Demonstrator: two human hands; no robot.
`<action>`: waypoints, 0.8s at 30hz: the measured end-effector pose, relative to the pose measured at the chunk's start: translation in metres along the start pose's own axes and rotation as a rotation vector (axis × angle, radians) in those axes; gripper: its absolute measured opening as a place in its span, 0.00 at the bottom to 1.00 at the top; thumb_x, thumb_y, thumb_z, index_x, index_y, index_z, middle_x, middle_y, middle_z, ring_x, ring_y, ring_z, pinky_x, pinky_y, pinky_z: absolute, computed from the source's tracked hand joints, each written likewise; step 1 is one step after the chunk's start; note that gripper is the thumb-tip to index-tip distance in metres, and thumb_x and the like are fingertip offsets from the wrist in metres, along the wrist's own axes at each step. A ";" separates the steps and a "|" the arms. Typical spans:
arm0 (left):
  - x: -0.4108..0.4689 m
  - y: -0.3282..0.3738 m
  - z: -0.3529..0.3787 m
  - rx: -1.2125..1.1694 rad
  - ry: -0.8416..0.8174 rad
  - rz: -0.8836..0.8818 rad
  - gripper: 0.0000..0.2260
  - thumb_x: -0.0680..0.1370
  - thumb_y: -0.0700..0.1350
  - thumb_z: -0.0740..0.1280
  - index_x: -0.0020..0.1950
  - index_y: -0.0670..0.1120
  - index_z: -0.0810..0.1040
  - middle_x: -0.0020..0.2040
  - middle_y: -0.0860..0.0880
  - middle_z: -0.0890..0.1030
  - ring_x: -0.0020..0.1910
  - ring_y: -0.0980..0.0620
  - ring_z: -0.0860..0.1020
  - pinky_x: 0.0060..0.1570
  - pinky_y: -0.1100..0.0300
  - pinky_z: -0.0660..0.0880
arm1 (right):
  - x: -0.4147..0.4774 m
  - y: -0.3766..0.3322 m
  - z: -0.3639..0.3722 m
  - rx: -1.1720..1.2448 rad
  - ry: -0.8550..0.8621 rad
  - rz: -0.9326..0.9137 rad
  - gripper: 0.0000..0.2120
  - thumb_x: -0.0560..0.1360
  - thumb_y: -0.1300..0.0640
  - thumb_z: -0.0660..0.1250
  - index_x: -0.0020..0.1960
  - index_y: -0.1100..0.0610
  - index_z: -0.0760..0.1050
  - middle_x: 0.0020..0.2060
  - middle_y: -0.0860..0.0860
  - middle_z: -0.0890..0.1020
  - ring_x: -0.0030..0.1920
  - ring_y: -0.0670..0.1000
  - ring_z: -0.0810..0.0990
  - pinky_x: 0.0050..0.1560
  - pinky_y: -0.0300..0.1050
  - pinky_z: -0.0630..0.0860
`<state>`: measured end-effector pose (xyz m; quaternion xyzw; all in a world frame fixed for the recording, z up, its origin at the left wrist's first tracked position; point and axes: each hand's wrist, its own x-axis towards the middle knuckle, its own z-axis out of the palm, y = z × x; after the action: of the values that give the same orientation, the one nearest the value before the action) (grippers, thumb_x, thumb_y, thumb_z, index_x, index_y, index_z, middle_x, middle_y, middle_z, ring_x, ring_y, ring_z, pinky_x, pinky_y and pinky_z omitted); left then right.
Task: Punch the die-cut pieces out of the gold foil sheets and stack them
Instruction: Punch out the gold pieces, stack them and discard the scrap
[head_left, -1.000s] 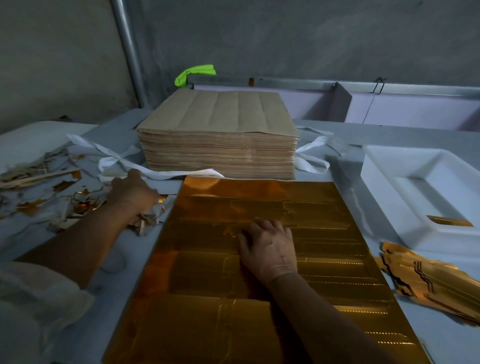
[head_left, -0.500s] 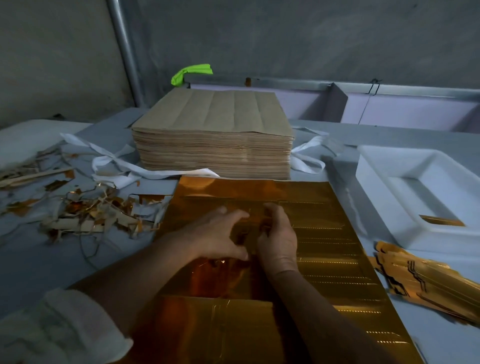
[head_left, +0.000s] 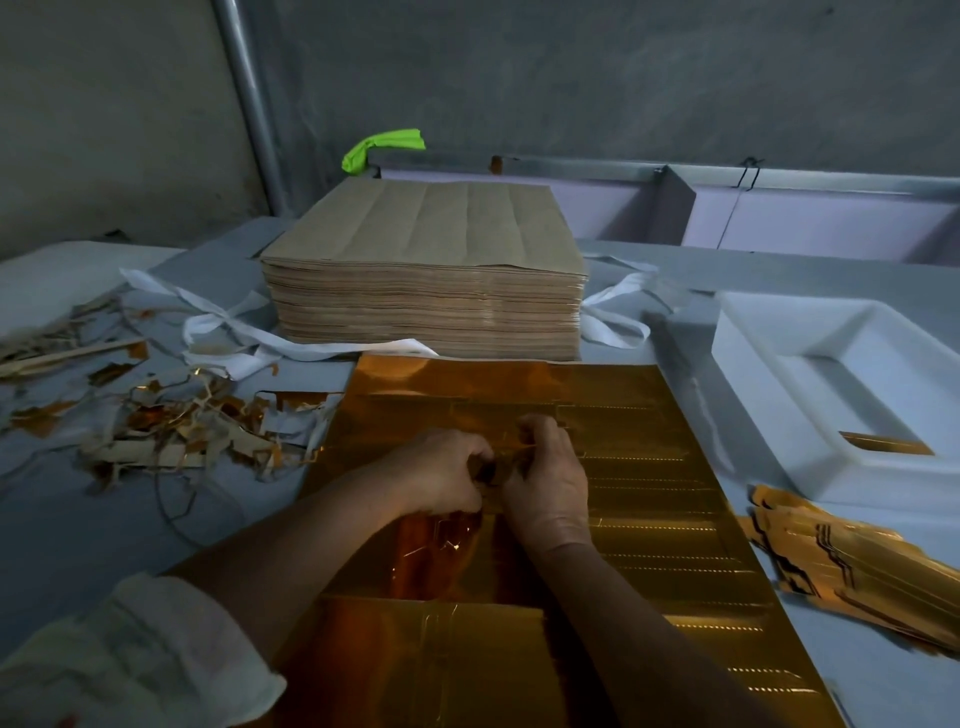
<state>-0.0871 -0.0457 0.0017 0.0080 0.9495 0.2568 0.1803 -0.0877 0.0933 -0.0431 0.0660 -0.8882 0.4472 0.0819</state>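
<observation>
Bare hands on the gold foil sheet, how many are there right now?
2. The left hand and the right hand meet near the middle of the shiny gold foil sheet, both pinching the foil between them.

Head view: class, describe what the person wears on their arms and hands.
The left hand and right hand are bare: no gloves, rings or watch show. A pale, crumpled sleeve is bunched up on the left arm; the right forearm is uncovered.
</observation>
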 end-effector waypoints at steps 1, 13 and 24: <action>0.002 0.001 0.001 -0.003 0.011 -0.009 0.25 0.74 0.42 0.73 0.68 0.56 0.71 0.51 0.53 0.78 0.46 0.54 0.80 0.37 0.62 0.76 | 0.000 0.000 0.000 0.002 0.001 0.004 0.18 0.78 0.59 0.65 0.67 0.49 0.68 0.57 0.44 0.73 0.45 0.40 0.70 0.38 0.28 0.65; 0.000 -0.085 -0.049 -0.096 0.491 -0.393 0.16 0.77 0.44 0.68 0.65 0.49 0.72 0.45 0.50 0.78 0.38 0.52 0.79 0.33 0.57 0.74 | 0.002 0.002 0.003 -0.031 -0.004 0.006 0.16 0.79 0.61 0.63 0.64 0.48 0.69 0.52 0.43 0.73 0.43 0.38 0.72 0.37 0.30 0.68; -0.022 -0.161 -0.068 0.123 0.875 -0.522 0.23 0.72 0.36 0.71 0.67 0.41 0.73 0.61 0.31 0.73 0.62 0.31 0.69 0.60 0.43 0.70 | 0.003 0.002 0.004 -0.072 -0.020 0.008 0.17 0.79 0.61 0.63 0.65 0.48 0.68 0.53 0.43 0.72 0.43 0.38 0.71 0.36 0.29 0.66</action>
<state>-0.0774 -0.2204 -0.0152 -0.3270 0.9197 0.1262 -0.1769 -0.0916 0.0907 -0.0462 0.0638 -0.9048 0.4145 0.0736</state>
